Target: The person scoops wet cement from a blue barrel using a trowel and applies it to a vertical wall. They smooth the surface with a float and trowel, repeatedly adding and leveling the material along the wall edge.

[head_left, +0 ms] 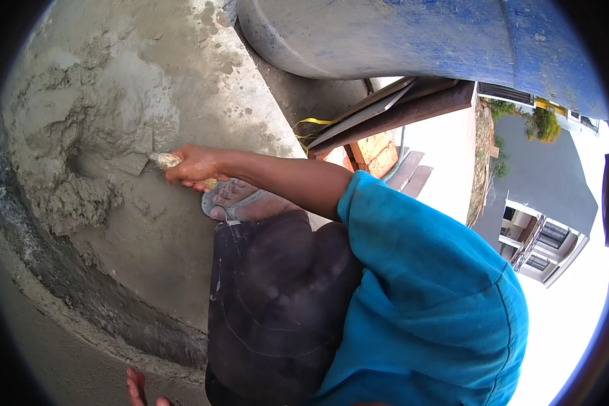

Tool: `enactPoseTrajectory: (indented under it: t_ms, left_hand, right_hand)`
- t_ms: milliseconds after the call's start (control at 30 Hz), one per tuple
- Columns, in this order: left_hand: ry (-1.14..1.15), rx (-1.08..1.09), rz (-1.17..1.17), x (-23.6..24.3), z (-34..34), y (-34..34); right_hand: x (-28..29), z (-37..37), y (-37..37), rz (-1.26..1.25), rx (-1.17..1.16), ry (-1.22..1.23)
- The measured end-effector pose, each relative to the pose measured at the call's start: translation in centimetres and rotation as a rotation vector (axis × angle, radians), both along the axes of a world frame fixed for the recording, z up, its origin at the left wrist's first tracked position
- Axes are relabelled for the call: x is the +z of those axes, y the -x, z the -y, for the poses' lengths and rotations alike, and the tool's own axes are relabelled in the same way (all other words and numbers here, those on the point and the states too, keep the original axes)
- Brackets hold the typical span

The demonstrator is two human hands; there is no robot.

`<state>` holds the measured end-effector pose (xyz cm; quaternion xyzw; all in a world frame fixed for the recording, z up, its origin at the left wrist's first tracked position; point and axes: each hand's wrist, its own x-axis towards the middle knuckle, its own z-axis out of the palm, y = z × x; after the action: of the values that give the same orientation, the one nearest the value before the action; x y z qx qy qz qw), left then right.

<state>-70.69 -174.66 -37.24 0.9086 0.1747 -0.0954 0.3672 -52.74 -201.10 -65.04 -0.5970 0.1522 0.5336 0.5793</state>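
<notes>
My right hand [195,164] is closed around the handle of a trowel [166,161], its grip crusted with mortar. The trowel's blade, coated grey, lies against the wet mortar [61,149] beside a hollow in the heap. Near the lower left edge my left hand [137,387] shows only in part, its fingers apart and nothing seen between them. The mortar is spread over a grey concrete surface [155,271], with a rougher mound at the left.
My sandalled foot [240,201] stands just beside my right hand. A large blue drum [399,40] lies across the top. Wooden boards [399,115] and orange bricks [375,152] are behind my right arm. A curved, raised mortar edge [95,318] runs along the lower left.
</notes>
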Motion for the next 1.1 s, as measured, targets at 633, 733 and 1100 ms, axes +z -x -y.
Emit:
enactPoseTrajectory:
  t_ms: [633, 733, 1100]
  left_hand:
    - [0.036, -0.063, -0.037, -4.0, -2.8, -3.6]
    - [0.036, -0.066, -0.055, -4.2, -3.3, -3.4]
    - [0.005, -0.123, -0.006, -3.4, -2.7, -1.6]
  right_hand:
    - [4.4, 0.3, 0.3, 1.010, 0.022, 0.483]
    - [4.7, 4.2, 3.7, 0.471, -0.213, 0.585]
    - [6.1, -9.0, -5.4, 0.163, -0.343, -0.031]
